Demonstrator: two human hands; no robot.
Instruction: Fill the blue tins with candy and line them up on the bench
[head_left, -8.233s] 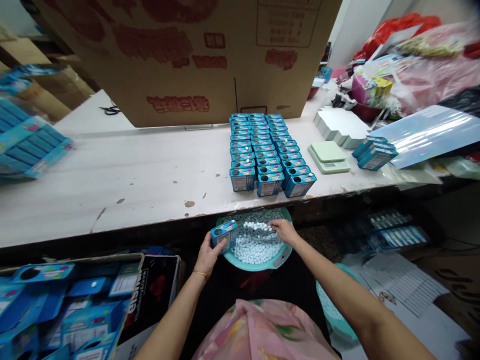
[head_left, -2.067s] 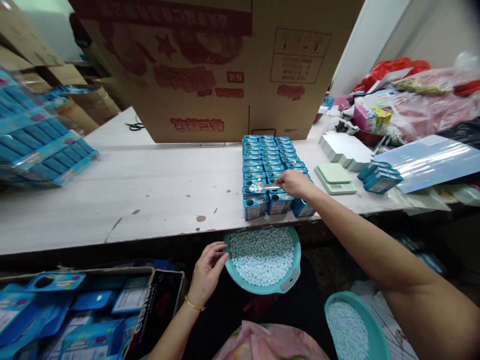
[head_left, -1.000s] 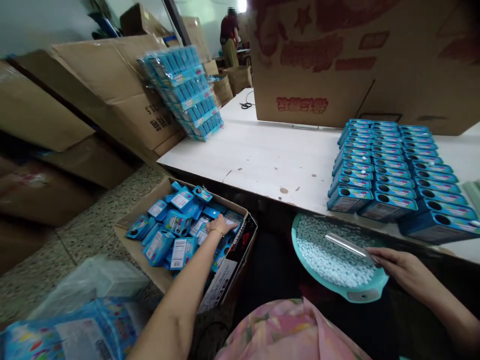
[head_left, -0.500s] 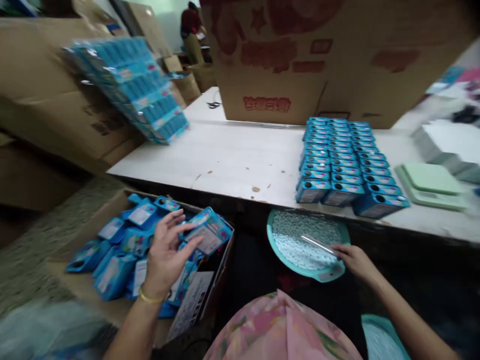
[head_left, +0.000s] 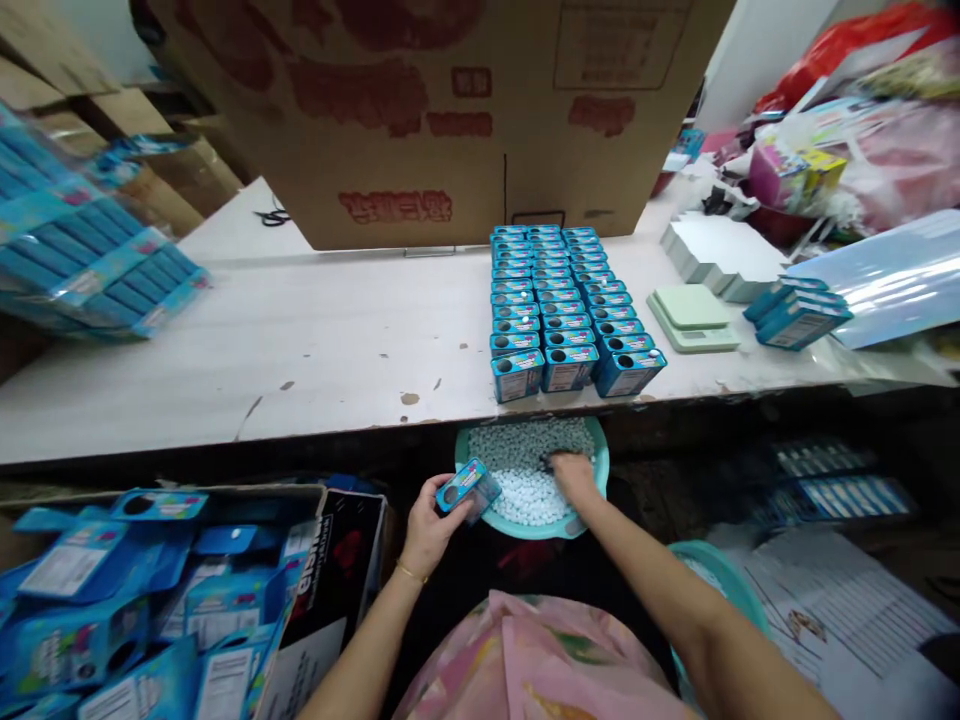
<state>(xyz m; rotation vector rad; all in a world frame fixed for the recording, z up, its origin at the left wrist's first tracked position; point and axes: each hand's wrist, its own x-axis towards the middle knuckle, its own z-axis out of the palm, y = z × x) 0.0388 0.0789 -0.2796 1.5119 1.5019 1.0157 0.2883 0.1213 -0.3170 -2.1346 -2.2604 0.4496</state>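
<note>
My left hand (head_left: 427,527) grips a blue tin of mints (head_left: 469,488) just above the rim of a teal basin (head_left: 534,530). My right hand (head_left: 574,476) rests fingers-down in the pale blue-white mints (head_left: 517,478) filling that basin. A dark spot shows at its fingertips, and I cannot tell whether it holds anything. Rows of open blue tins (head_left: 555,310) stand on the white table (head_left: 300,370), beyond the basin and out of reach of neither hand's contact.
An open carton of blue tins (head_left: 225,492) sits low at left. A second teal basin (head_left: 712,570) lies at lower right. On the table stand a large cardboard carton (head_left: 420,130), a green scale (head_left: 694,318), white folded cards (head_left: 720,258), and a shrink-wrapped blue bundle (head_left: 82,245).
My view has swung back from the left to the table. My left hand has moved from the carton to the basin with a tin. My right hand has dropped into the mints, and the clear tube no longer shows.
</note>
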